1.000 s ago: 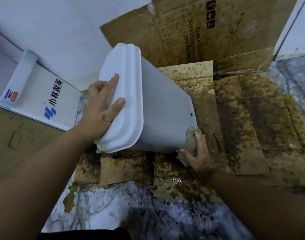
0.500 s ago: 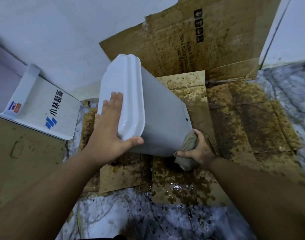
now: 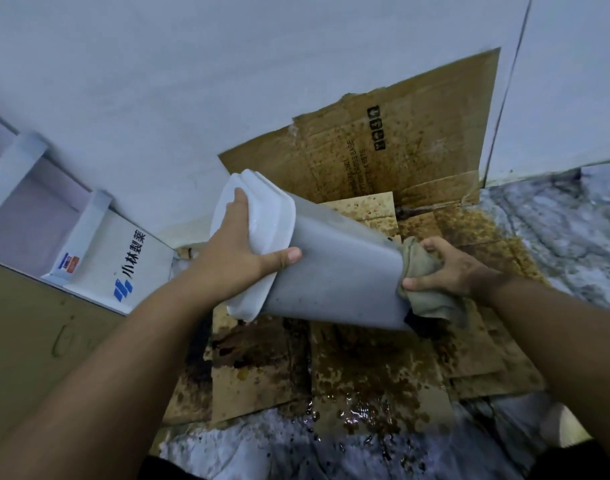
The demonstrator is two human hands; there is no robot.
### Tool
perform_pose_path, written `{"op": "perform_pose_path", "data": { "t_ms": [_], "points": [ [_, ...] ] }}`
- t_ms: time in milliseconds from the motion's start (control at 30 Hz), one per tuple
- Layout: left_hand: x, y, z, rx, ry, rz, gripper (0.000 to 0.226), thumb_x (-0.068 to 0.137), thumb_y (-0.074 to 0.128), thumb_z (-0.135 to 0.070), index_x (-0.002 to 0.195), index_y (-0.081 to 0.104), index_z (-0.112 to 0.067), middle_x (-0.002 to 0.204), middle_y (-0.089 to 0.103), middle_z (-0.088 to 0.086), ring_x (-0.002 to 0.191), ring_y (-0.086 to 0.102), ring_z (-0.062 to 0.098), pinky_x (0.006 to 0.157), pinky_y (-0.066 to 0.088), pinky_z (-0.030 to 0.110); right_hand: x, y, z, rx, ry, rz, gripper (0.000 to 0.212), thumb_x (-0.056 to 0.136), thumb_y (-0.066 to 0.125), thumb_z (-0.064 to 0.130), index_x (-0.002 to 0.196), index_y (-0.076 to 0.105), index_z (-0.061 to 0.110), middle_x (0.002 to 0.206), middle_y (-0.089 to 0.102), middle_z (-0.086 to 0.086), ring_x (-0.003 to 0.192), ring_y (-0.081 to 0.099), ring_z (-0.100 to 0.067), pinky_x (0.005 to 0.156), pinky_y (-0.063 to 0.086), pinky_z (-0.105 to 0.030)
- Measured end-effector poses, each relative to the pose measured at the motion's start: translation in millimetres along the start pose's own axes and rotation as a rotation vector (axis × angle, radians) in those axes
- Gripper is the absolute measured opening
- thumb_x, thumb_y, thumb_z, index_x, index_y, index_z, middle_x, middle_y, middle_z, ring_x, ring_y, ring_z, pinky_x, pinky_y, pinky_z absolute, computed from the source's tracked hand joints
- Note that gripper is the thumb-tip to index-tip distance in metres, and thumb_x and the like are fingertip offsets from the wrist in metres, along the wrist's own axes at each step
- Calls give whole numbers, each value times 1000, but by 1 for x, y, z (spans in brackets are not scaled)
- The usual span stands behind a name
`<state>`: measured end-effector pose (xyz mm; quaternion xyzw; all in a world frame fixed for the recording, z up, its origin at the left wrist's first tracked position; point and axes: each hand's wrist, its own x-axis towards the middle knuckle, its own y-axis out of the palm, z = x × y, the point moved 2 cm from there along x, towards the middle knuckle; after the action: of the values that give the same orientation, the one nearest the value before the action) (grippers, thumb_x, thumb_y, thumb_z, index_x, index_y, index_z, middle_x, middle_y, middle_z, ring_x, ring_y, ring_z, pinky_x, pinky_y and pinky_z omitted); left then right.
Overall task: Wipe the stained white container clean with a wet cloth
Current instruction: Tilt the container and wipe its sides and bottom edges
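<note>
While the container (image 3: 334, 271) lies tilted on its side above the stained cardboard (image 3: 362, 368), the left hand (image 3: 237, 258) grips its lidded end: fingers reach over the lid (image 3: 262, 216), and the thumb presses along the grey side wall. The right hand (image 3: 452, 266) pinches a wet cloth (image 3: 421, 271) against the opposite, narrower end, fingers curled over the cloth's top and thumb under its near edge. The cloth wraps that end's rim and hangs below it, its lower fold close above the cardboard. The container's lower long edge runs clear of the floor sheets; whether its far corner touches them cannot be told. Behind, an upright cardboard panel (image 3: 400, 140) leans on the wall (image 3: 227, 81), leaving open room above the container. To the left stands a white box (image 3: 133, 265) with printed characters, well apart from the lid. Marbled floor (image 3: 556, 230) lies to the right.
</note>
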<state>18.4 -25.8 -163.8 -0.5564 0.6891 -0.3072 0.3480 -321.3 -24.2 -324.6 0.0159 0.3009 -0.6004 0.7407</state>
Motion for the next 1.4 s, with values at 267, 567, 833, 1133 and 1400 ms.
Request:
{"op": "perform_pose_path", "data": {
  "t_ms": [267,567,833,1133,1400],
  "points": [
    [-19,25,9,-159,-156,9,105,81,66,-64,162,15,-21,160,33,-9,141,37,18,100,30,29,-11,6,-17,82,20,46,59,59,90,39,110,64,26,111,68,1,94,67,-12,69,53,-23],
    [-14,37,7,-163,-144,-108,81,96,52,-58,161,7,-42,169,19,-7,153,26,24,109,28,37,9,1,2,-286,50,157,104,56,68,84,147,42,40,143,53,5,127,54,-19,109,41,-37],
    [4,44,13,-333,-186,-129,82,94,49,-64,162,10,-40,169,18,-8,152,27,23,118,29,43,4,54,66,-519,-214,50,68,98,22,64,156,-5,40,167,-2,6,154,-5,-31,121,-7,-50],
    [21,33,42,-505,-245,-50,59,106,42,-47,156,13,-56,168,24,-4,147,36,30,119,32,52,-21,134,117,-242,-459,-181,53,104,37,45,152,15,53,166,-1,17,152,-10,-12,120,-8,-47],
    [12,44,48,-156,30,-109,74,90,30,-75,155,0,-56,160,33,-1,149,24,21,121,13,46,9,96,48,-392,-322,-478,74,91,5,64,157,17,32,166,17,2,154,6,-24,123,1,-55]
  ]
}}
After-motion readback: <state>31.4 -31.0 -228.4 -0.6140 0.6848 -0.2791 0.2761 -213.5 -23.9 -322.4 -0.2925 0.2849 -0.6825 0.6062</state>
